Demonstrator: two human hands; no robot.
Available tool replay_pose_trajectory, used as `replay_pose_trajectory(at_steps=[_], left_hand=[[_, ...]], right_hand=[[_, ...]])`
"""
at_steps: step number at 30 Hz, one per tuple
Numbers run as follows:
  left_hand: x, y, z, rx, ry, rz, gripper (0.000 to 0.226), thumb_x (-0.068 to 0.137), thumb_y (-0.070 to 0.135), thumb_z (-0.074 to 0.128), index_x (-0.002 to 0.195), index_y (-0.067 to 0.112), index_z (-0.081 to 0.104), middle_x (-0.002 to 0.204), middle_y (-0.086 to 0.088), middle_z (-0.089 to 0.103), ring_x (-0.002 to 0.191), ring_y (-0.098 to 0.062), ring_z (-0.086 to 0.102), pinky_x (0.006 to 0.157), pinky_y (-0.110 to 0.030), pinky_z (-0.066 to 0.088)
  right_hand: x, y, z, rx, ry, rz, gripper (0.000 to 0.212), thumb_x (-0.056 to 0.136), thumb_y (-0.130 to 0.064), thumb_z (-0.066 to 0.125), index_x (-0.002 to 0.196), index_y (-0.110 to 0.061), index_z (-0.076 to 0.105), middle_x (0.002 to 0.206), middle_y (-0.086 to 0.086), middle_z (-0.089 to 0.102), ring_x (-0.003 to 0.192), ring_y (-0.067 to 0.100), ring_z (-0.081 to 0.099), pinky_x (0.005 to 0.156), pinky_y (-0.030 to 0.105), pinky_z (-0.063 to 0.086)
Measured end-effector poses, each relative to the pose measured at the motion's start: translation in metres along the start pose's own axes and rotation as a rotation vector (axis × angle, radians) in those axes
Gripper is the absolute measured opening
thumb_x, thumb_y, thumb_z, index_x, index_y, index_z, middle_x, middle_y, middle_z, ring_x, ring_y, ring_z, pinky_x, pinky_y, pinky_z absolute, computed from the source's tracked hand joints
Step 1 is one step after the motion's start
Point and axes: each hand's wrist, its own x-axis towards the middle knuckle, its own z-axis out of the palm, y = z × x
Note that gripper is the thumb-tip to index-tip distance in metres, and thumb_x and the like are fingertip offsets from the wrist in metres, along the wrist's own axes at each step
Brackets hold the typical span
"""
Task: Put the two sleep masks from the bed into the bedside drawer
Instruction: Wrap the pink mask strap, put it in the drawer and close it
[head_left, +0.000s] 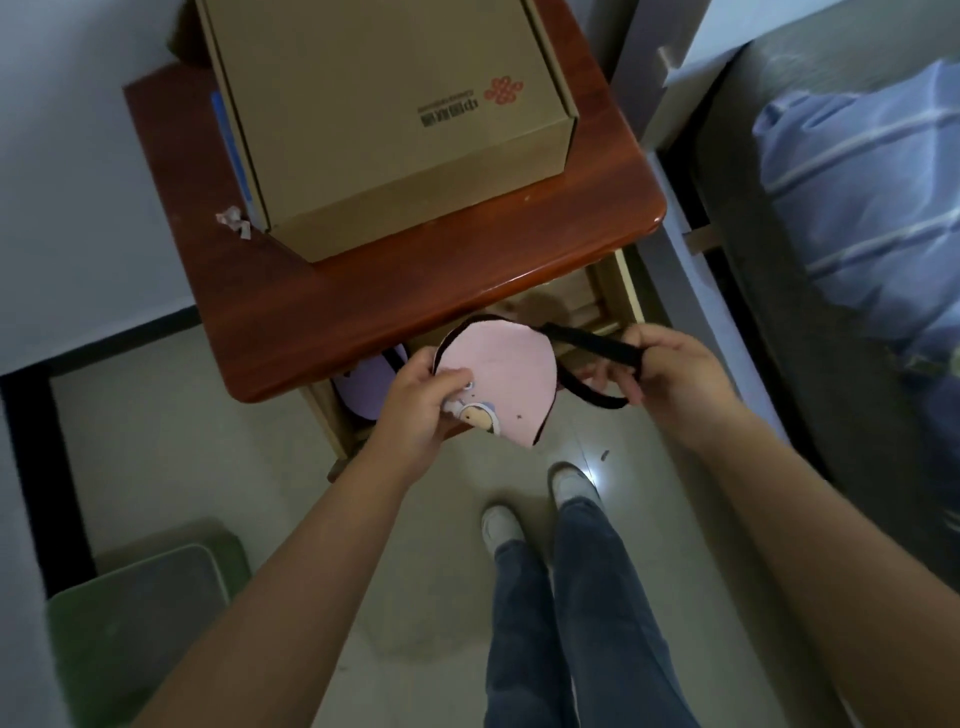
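A pink sleep mask (511, 371) with a cartoon figure and black edging hangs above the open bedside drawer (597, 306). My left hand (421, 402) pinches the mask's left end. My right hand (670, 371) grips its black elastic strap (592, 345), stretched out to the right. A purple sleep mask (366, 387) lies inside the drawer at the left, partly hidden under the nightstand top and my left hand.
The reddish wooden nightstand (363, 312) carries a large cardboard box (395, 119) and a scrap of paper (234, 221). The bed with a blue striped cover (872, 208) stands at the right. A green bin (140, 623) sits on the floor at lower left. My feet (540, 504) stand just before the drawer.
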Motion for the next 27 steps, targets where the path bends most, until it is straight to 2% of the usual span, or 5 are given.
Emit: replay_pose_trajectory(at_steps=[3,7,13,19,27], left_hand=[[0.0,0.006,-0.002,-0.166,-0.026,-0.002,0.031,0.09,-0.008,0.036,0.085,0.016,0.056,0.082,-0.003,0.062,0.055,-0.003,0.066,0.047,-0.013,0.054],[-0.002,0.004,0.009,-0.384,-0.072,-0.066,0.03,0.091,-0.007,0.035,0.086,0.013,0.057,0.08,-0.003,0.068,0.055,-0.004,0.07,0.047,-0.016,0.056],[-0.009,-0.004,0.012,0.085,-0.406,-0.198,0.044,0.063,-0.012,0.051,0.09,0.022,0.056,0.086,-0.003,0.06,0.071,-0.013,0.063,0.051,-0.021,0.055],[-0.009,-0.002,0.019,-0.206,-0.401,-0.196,0.026,0.068,0.011,0.06,0.093,0.017,0.06,0.068,0.0,0.077,0.062,-0.013,0.072,0.057,-0.026,0.061],[-0.004,0.0,0.012,-0.129,-0.404,-0.218,0.04,0.058,-0.004,0.043,0.084,0.016,0.064,0.06,0.003,0.074,0.057,-0.011,0.069,0.051,-0.02,0.058]], right_hand=[[-0.006,-0.017,-0.015,0.111,-0.212,0.013,0.041,0.071,0.002,0.029,0.057,-0.016,0.063,0.04,-0.004,0.058,0.051,0.012,0.058,0.073,0.025,0.052],[-0.005,-0.01,-0.011,-0.386,-0.151,0.067,0.029,0.081,0.004,0.048,0.072,-0.019,0.061,0.069,-0.006,0.064,0.07,0.004,0.06,0.077,0.021,0.047],[-0.008,-0.002,0.004,-0.43,-0.061,0.085,0.03,0.087,0.003,0.042,0.074,-0.02,0.057,0.055,0.005,0.049,0.044,0.004,0.048,0.049,0.011,0.043],[-0.014,0.0,-0.002,-0.5,-0.07,0.12,0.022,0.09,-0.012,0.045,0.095,0.006,0.056,0.077,0.034,0.055,0.063,0.026,0.052,0.048,0.007,0.044],[-0.03,-0.002,-0.02,-0.376,-0.276,0.189,0.035,0.087,-0.001,0.039,0.062,-0.014,0.059,0.051,-0.006,0.061,0.057,0.004,0.056,0.074,0.021,0.043]])
